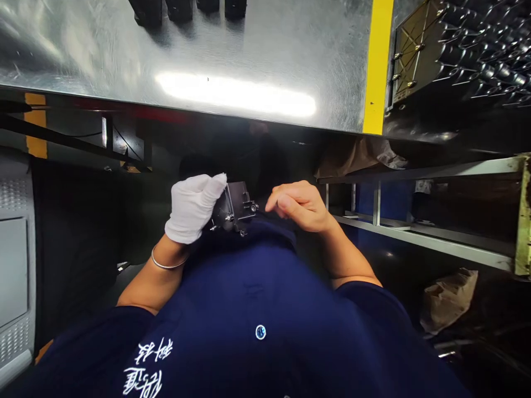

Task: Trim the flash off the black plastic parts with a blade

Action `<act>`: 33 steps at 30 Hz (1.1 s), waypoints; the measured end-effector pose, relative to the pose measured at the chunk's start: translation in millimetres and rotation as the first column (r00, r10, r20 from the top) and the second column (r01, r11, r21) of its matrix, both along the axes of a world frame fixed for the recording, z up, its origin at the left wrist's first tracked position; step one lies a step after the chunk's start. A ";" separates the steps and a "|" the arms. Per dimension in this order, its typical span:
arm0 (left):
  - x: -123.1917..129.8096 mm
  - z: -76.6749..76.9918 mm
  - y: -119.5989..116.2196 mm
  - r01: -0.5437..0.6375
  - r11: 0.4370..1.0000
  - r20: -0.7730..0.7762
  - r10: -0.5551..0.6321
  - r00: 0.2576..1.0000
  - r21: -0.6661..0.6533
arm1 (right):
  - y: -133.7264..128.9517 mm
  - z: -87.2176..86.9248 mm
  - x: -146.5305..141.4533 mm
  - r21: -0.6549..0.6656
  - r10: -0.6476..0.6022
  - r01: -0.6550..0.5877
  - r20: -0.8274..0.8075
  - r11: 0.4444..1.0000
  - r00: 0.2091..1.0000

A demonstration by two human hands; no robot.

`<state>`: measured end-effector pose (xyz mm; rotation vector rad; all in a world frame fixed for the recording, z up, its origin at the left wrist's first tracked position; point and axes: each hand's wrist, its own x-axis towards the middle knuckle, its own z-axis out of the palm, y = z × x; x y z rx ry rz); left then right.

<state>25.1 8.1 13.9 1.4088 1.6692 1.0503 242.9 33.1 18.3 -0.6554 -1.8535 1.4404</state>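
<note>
Below the gloved left hand (193, 209), white shirt lettering (146, 354) includes "科技".

Ahead of you, a yellow strip (377, 66) crosses the metal table (282, 44); to your right, a crumpled brown bag (450, 301) sits near a pale frame (456, 169).

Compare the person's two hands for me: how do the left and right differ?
The left hand wears a white glove; the right hand is bare. The left hand grips a dark part, while the right hand appears just apart from it. A bangle circles the left wrist; the right wrist shows none. Both hands are curled.
</note>
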 end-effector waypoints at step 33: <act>-2.4 3.1 3.6 0.151 0.985 0.218 -0.130 0.967 -0.084 | 22.5 12.3 -15.9 0.751 -0.394 -0.059 0.409 0.657 0.823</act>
